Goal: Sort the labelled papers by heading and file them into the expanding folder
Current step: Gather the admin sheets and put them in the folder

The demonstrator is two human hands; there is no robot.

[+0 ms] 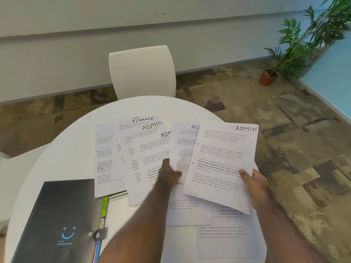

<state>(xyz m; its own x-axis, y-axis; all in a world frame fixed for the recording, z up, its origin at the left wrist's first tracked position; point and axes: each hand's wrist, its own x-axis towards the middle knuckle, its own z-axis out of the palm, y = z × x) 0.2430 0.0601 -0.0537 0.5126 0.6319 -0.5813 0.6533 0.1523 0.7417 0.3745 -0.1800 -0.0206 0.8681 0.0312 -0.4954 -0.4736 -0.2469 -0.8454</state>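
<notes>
On the table (62, 149), expanding folder (58, 223) strapped shut (tabs protrude); my right hand (255, 184) and left hand (169, 173) each pinch ADMIN sheets (222, 158).

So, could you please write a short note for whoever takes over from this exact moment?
Left hand: holds a white sheet headed AD.
Right hand: holds a white printed sheet headed ADMIN.
Black expanding folder with a blue smiley: closed, on the round white table, near left; coloured tabs show at its edge.
Fanned on the table: a FINANCE sheet and ADMIN sheets. More sheets lie under the hands.
Done: sorting has started; no filing is visible.
Left: finish sorting by heading, open the folder, file each pile.
</notes>
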